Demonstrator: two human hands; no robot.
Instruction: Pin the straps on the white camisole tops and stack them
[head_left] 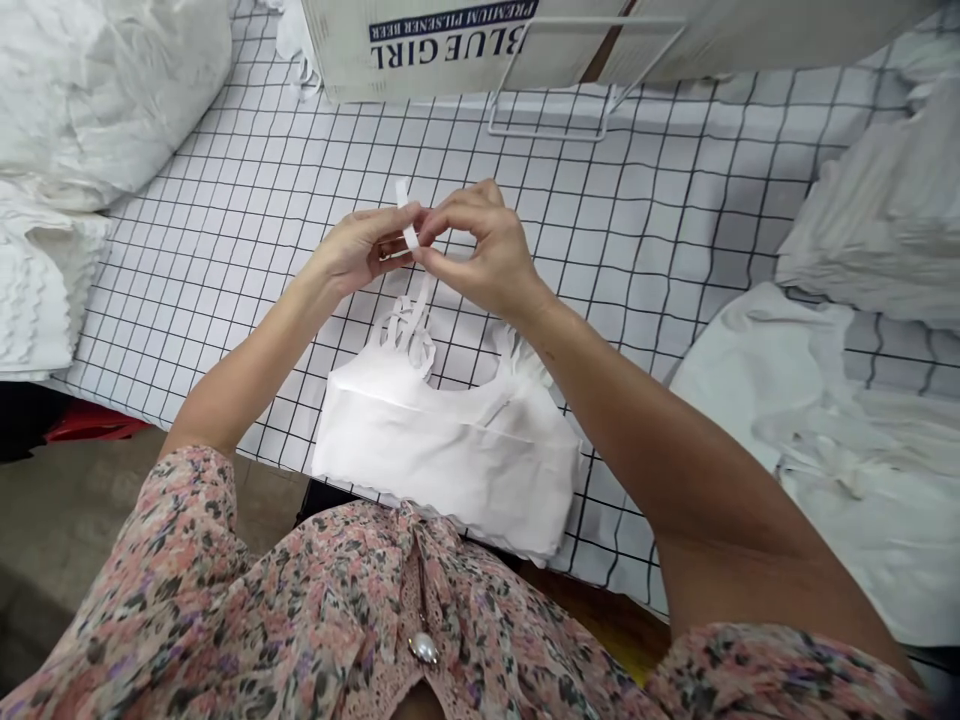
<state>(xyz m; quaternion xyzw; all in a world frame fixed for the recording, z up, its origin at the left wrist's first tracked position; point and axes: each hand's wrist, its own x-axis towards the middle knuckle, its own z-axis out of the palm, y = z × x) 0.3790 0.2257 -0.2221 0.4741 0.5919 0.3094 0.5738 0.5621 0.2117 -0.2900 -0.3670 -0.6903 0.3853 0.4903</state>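
A white bra top [450,450] lies flat near the table's front edge, with several thin straps bunched at its two upper corners. Above its left corner, my left hand [367,240] pinches a narrow white strap [403,195], whose free end sticks up past the thumb. My right hand [480,245] meets it there, thumb and forefinger closed on the lower part of the same strap. From between the hands the strap runs down towards the bunch at the left corner. Fingers partly cover the exact spot where the two hands meet.
A cardboard box [442,60] with a white wire stand [551,132] in front of it is at the back. White fabric fills the left side, beside a large white bag [105,90]. Stacked white garments [885,220] and looser ones [847,460] lie at right on the checked tablecloth [637,230].
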